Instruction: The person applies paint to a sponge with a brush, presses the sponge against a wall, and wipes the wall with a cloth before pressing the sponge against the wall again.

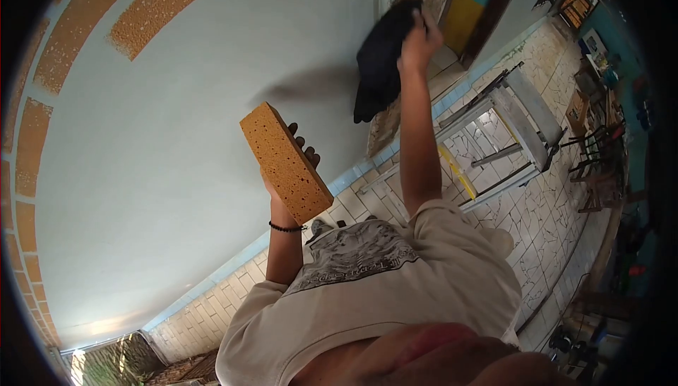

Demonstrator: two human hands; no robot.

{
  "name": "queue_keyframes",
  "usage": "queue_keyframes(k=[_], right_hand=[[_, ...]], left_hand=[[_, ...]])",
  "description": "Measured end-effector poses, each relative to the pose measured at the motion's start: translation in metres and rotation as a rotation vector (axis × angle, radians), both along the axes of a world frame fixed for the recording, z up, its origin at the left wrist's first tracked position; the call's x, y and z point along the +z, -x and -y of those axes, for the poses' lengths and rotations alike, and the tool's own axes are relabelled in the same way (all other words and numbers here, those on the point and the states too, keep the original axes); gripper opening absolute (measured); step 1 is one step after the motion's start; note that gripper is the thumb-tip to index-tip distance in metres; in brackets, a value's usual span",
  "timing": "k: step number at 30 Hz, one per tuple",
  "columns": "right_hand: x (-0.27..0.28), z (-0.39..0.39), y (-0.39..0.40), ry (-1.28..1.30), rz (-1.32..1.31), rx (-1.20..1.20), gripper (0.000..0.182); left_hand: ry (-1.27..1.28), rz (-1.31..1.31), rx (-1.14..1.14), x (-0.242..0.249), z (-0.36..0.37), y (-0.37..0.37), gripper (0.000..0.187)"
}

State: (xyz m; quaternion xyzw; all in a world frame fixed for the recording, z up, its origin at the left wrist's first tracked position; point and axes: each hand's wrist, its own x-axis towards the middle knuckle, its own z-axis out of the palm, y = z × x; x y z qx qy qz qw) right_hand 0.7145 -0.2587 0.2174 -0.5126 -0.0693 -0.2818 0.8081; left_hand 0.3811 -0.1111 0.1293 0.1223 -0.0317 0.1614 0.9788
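Note:
My left hand (271, 188), with a dark beaded bracelet at the wrist, is wrapped round an orange, dark-speckled rectangular block (286, 163). Its fingertips show along the block's right edge. The block is tilted in front of the pale wall (162, 153). Farther up and to the right, my right hand (421, 45) grips a bunched black cloth (381, 64), which hangs down beside the hand. Both the cloth and the hand are slightly blurred. A soft shadow falls on the wall to the left of the cloth.
Orange brick-like patches (166, 8) line the wall's upper left. A grey metal frame (522, 114) stands on the tiled floor (522, 216) at the right. Beyond are wooden chairs (593, 167) and cluttered items. A doorway (480, 4) is at the top.

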Motion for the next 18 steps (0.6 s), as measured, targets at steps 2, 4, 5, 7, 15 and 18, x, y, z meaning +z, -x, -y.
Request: queue_keyframes(k=[2,4,5,7,15,18], right_hand=[[-0.046,-0.002,0.019,0.077,-0.121,-0.043,0.028],[-0.086,-0.011,0.034,0.232,-0.181,-0.074,0.028],[-0.105,-0.014,0.04,0.321,-0.193,-0.083,0.028],[-0.142,-0.024,0.032,0.416,-0.203,-0.107,0.028],[-0.108,-0.066,0.001,0.423,-0.096,-0.282,0.028],[-0.049,-0.071,-0.012,0.353,0.012,-0.301,0.028]], left_hand=[[0.019,-0.024,0.0,0.0,-0.001,0.007,0.06],[0.031,-0.021,0.002,-0.001,-0.005,0.012,0.061],[0.033,-0.006,0.003,-0.002,-0.007,0.014,0.061],[0.037,0.011,0.003,-0.002,-0.01,0.017,0.062],[0.022,0.029,0.018,-0.005,-0.016,0.034,0.059],[0.057,-0.035,0.068,0.003,-0.019,0.038,0.055]])
